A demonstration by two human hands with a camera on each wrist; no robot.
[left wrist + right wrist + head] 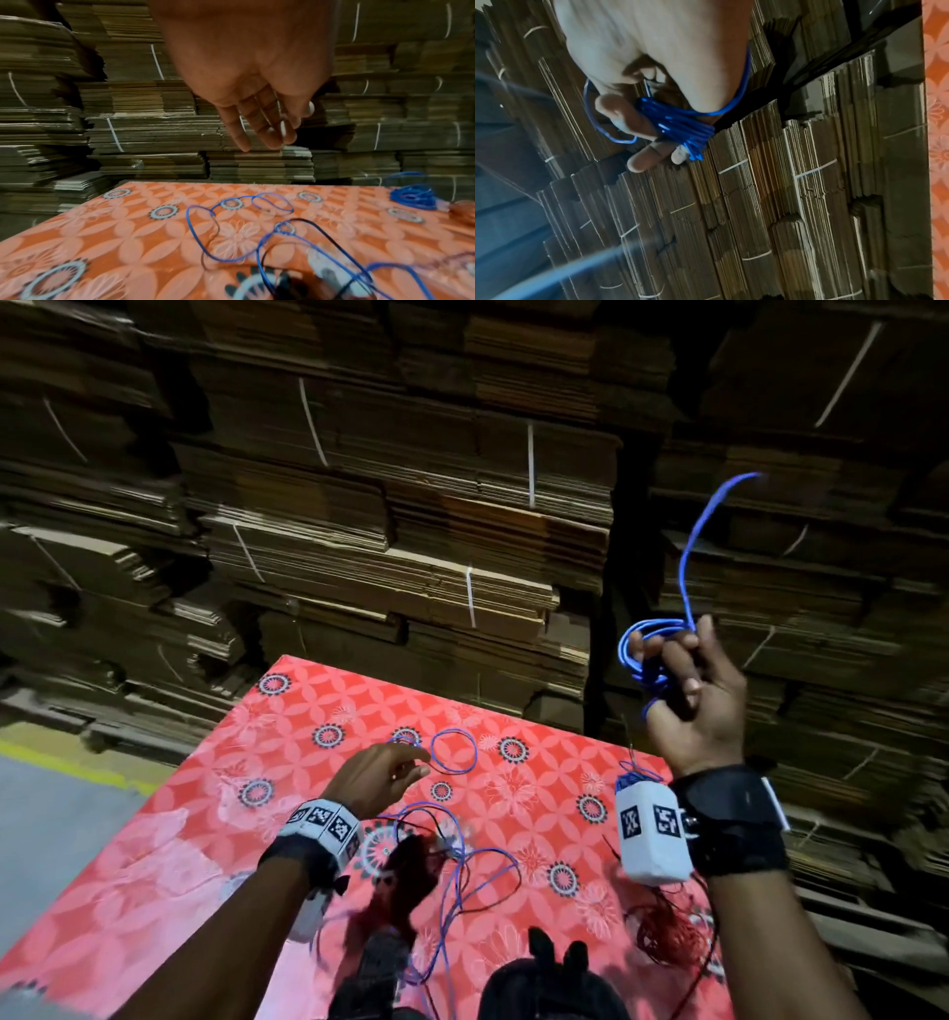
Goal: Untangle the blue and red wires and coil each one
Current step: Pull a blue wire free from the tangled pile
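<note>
2 hands in view. Near edge of the tabletop (215, 793), red floral cover: 1 red wire bundle (662, 934) by the right forearm, a dark blurred clump nearer the middle, can't tell what. Loose blue wire (452, 875) loops across the middle, tangled with a thin black wire (331, 233). Left hand (377, 775) hovers over the loops, fingers relaxed, holding nothing. Right hand (693, 701) raised off the tabletop, fingers curled round 1 blue coil (642, 654), free end sticking up. Behind: stacks of flattened cardboard (411, 531), strapped in bundles. No containers.
</note>
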